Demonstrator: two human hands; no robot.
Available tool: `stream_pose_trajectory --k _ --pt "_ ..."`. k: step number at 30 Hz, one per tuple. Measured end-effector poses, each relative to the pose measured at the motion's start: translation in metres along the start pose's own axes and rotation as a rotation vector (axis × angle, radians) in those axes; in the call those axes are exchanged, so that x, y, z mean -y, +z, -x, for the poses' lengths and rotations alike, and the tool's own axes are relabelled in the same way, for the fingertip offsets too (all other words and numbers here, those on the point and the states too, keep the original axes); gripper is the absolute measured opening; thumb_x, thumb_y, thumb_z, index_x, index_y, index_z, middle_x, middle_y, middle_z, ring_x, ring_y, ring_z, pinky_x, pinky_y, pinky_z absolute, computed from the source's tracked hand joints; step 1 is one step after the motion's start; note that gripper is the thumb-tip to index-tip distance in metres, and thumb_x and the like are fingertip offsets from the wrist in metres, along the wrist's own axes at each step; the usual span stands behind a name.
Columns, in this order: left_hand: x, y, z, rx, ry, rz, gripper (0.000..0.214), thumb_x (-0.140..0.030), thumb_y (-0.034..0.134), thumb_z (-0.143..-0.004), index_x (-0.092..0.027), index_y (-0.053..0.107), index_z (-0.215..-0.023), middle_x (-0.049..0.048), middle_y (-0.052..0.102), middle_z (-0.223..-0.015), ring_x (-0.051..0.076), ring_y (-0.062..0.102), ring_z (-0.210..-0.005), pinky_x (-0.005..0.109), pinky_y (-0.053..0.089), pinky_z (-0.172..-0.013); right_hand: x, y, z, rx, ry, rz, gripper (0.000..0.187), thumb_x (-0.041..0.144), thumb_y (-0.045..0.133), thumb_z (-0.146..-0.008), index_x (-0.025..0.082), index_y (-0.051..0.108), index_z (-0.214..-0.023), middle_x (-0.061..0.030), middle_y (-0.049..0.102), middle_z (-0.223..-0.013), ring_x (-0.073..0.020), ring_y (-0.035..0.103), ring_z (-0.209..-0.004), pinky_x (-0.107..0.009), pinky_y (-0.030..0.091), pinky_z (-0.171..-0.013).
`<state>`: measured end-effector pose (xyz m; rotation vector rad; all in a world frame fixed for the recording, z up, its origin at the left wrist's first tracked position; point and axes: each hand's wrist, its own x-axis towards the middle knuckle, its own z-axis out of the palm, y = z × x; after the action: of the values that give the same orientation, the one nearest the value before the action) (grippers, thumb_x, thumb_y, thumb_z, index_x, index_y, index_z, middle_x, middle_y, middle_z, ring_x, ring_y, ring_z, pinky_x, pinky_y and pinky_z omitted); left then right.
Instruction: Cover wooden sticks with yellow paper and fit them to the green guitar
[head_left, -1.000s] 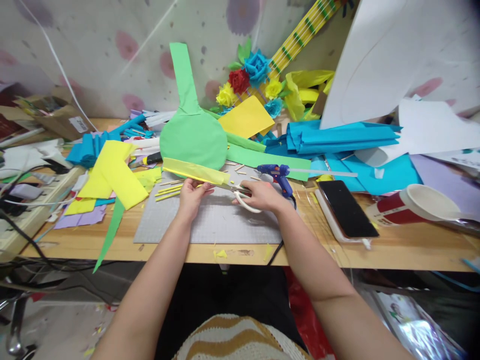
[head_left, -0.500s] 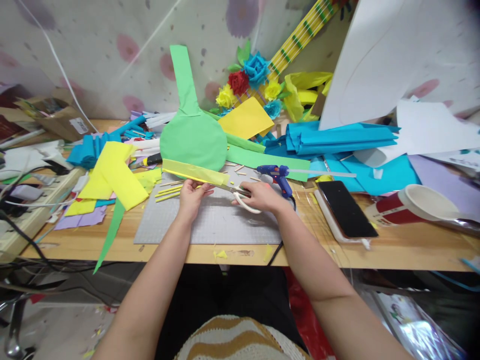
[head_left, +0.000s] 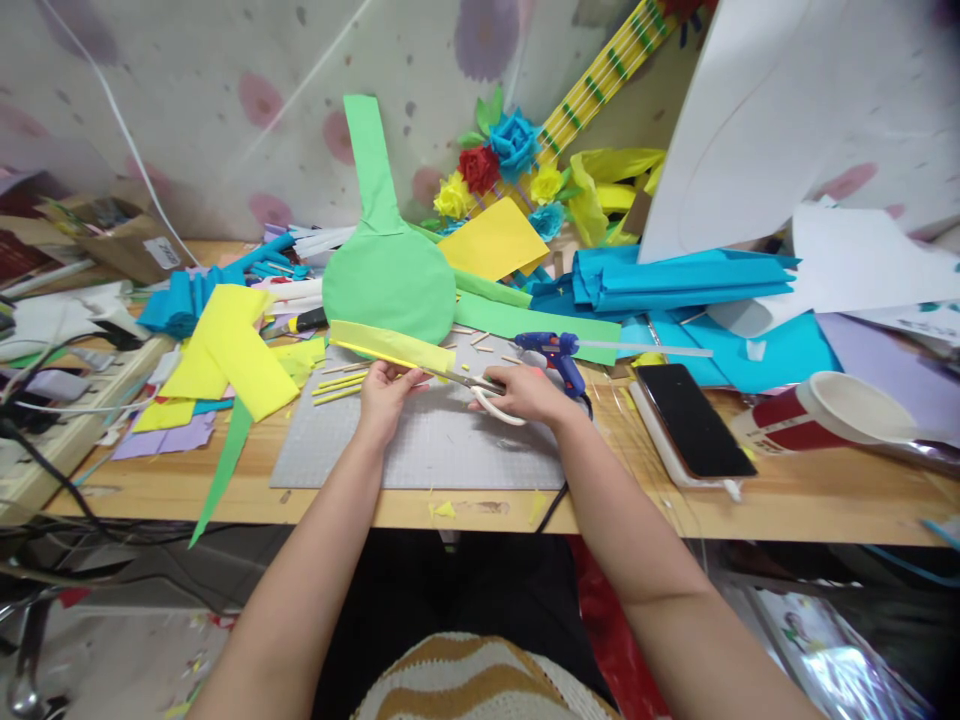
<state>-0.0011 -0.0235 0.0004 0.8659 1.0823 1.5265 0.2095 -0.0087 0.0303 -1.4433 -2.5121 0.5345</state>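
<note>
Yellow paper strip lies slantwise above the back part of the gray cutting mat, its upper left end overlapping the lower edge of the round green paper piece. The left hand's grip is narrow, thumb and fingers pinched together on the strip's lower edge, where a thin band of brighter yellow runs. The right hand has its grip closed around the scissors, fingers at the white handles, one loop showing below them. The blades point left, meeting the strip's lower right side near the left fingertips; how far apart they stand is too small to tell. Thin yellow sticks rest on the mat just left of the left hand. A blue glue gun lies on the desk just beyond the right hand, near a long green strip.
</note>
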Motion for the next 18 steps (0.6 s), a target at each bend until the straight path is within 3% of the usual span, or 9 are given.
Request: stream_pose_trajectory --k 18 --pt "-0.0004 -0.0011 -0.0007 0.005 -0.028 0.018 0.044 -0.023 0.076 -0.05 -0.016 0.049 -0.084 0.0009 0.065 -0.076 0.016 0.065 -0.067 0.024 0.052 -0.053 -0.0084 -0.0049 0.0016 0.047 0.02 -0.015 0.041 0.061 0.05 -0.068 0.02 0.054 -0.07 0.0006 0.057 -0.068 -0.0114 0.045 -0.062 -0.022 0.022 -0.051"
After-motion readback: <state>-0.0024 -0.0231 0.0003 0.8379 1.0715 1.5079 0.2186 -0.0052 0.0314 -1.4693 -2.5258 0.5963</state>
